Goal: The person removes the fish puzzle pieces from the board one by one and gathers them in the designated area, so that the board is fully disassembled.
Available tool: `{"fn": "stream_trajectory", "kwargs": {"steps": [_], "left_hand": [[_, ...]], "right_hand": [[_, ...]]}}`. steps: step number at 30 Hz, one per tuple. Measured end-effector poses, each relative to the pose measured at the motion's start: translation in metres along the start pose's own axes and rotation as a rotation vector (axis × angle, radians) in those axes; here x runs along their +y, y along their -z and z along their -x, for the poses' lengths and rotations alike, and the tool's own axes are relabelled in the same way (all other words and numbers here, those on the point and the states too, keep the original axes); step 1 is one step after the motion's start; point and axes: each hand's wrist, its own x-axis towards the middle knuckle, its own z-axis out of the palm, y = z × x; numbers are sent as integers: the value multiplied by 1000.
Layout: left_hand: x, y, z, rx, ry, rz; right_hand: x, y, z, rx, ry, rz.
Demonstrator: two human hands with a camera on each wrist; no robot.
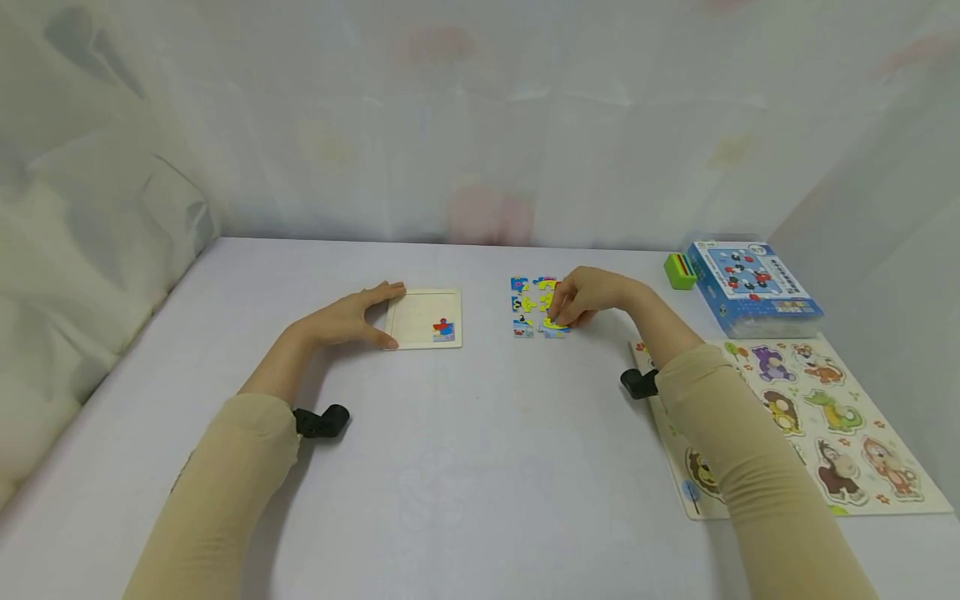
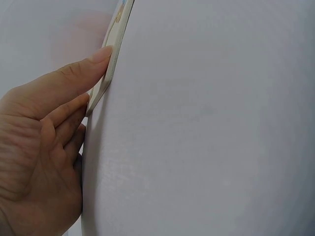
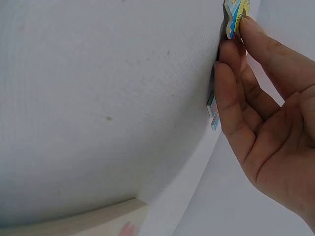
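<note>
A small wooden puzzle tray (image 1: 425,304) lies on the table with one printed piece (image 1: 443,330) in its lower right corner, blue with a red figure. My left hand (image 1: 345,317) holds the tray by its left side, fingers at the upper corner and thumb at the lower one. In the left wrist view the thumb (image 2: 74,73) lies over the tray's edge. Right of the tray are several jigsaw pieces (image 1: 522,305) in yellow and blue. My right hand (image 1: 592,296) is over these and pinches a yellow-and-blue jigsaw piece (image 3: 234,19) between thumb and fingers, partly hidden by them.
An animal puzzle board (image 1: 825,417) lies at the right, under my right forearm in the head view. Behind it are a blue box (image 1: 753,287) and a small green block-like item (image 1: 680,272). Fabric walls stand behind and beside the white table (image 1: 480,467).
</note>
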Motion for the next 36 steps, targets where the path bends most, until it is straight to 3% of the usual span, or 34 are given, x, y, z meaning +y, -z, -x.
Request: {"fn": "stream_trajectory", "kwargs": {"steps": [9, 16, 28, 36], "left_hand": [[-1, 0, 0, 0, -7, 2], [0, 0, 0, 0, -7, 6], [-1, -1, -3, 6, -14, 10], [13, -1, -4, 8, -40, 51]], "right_hand": [[-4, -1, 6, 23, 30, 24], [-8, -1, 1, 87, 55, 70], [-44, -25, -11, 144, 199, 11], [-66, -41, -32, 161, 251, 3]]}}
